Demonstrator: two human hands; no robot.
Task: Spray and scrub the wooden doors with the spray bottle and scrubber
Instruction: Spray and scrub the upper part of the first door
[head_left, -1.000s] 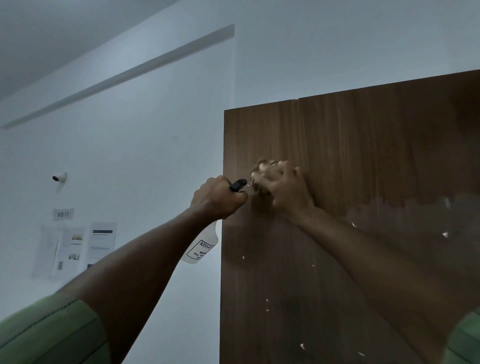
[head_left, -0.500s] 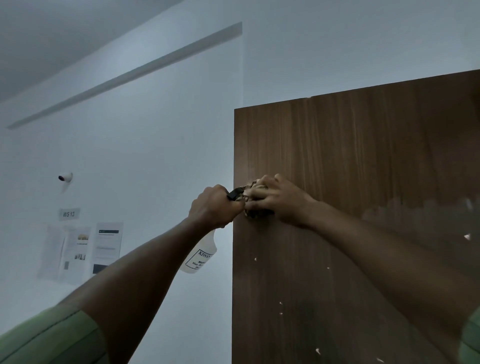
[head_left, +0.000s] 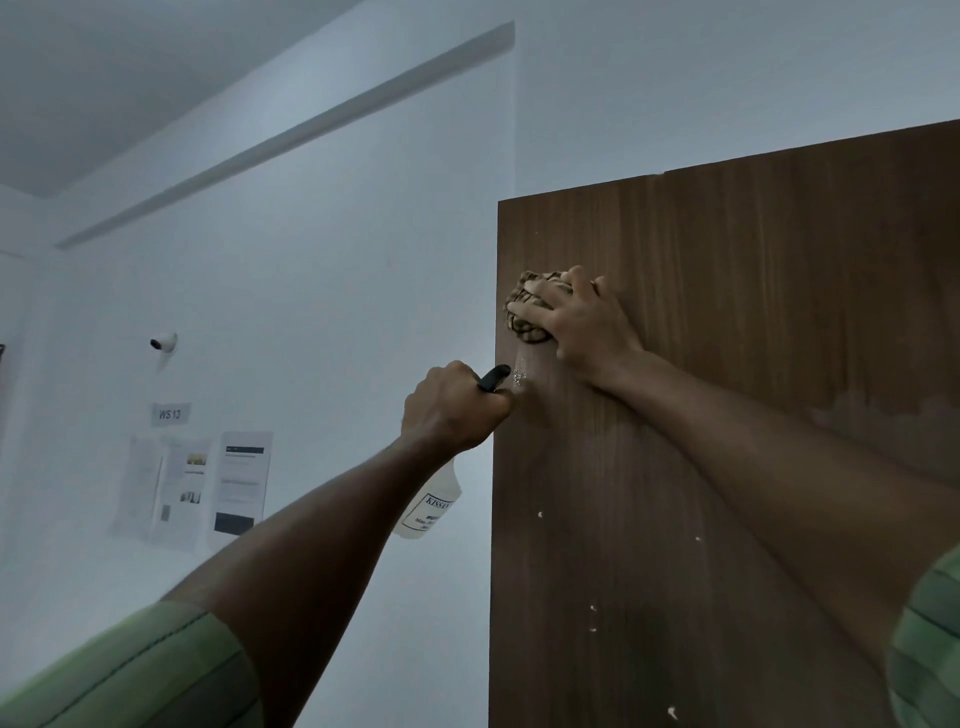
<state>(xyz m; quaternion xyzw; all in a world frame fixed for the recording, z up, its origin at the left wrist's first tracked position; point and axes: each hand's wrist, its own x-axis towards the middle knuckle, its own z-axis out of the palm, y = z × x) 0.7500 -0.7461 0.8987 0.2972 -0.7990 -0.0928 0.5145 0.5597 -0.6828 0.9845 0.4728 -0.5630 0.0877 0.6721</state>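
Head view: your right hand (head_left: 579, 322), fingers pressing the scrubber (head_left: 530, 312), moved up the door (head_left: 727, 415); left hand (head_left: 454, 410) gripping the spray bottle (head_left: 428, 506) just wetted below, scrub there.

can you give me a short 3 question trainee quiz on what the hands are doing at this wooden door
1. True or false: the right hand presses the scrubber on the wooden door.
2. The left hand grips: A) spray bottle B) paper C) nothing.
3. Fill in: fresh spray droplets sit just ____ the scrubber.

Key: 1 true; 2 A; 3 below.
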